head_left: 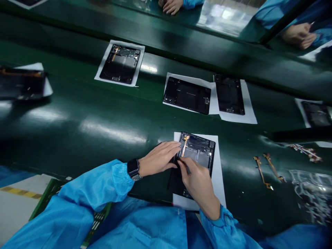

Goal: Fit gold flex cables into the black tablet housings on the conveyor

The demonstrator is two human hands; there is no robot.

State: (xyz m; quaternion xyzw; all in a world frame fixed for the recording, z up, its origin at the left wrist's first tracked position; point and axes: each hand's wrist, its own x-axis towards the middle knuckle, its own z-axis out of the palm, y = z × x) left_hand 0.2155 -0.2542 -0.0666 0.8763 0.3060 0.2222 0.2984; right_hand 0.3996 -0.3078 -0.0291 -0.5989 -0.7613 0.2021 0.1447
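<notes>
An opened tablet housing (204, 157), black with bare inner parts, lies on a white sheet (220, 186) right in front of me. Along its upper left side runs an orange flex cable (185, 147). My left hand (161, 157) has its fingers stretched out, the tips against the housing's left edge, with the thumb apart below. Over the housing's middle, my right hand (198, 181) has thumb and index finger pressed together at the lower end of the cable. What sits between those fingertips is hidden.
Other tablet housings lie on white sheets across the green bench, including one (120, 65) at the back left and one (188, 95) behind mine. Two loose flex cables (262, 173) and a heap of clear plastic pieces (315, 193) lie right. Co-workers' hands (299, 35) show beyond.
</notes>
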